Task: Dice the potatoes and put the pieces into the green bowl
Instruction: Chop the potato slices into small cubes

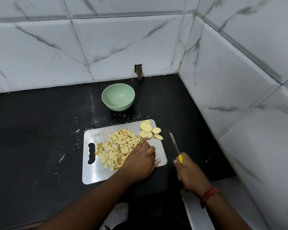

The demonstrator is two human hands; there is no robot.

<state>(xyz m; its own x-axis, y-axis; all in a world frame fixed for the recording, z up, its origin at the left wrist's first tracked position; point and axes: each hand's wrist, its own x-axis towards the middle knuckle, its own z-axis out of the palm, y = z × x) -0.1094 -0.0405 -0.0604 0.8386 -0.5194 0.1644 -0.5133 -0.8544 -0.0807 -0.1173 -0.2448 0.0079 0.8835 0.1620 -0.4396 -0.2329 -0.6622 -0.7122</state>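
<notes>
A steel cutting board [93,173] lies on the black counter. A heap of diced potato pieces [116,146] covers its left and middle. Several round potato slices [146,127] lie at its far right corner, some off the edge. My left hand [139,160] rests on the board with the index finger stretched out, its tip touching the nearest slice. My right hand [188,171] grips the yellow handle of a knife [174,143], held to the right of the board with the blade pointing away. The green bowl [118,97] stands empty behind the board.
The black counter [40,130] ends at white marble-tiled walls behind and to the right, forming a corner. A small pipe stub [138,72] sticks out of the back wall just behind the bowl. The counter's front edge runs below my arms.
</notes>
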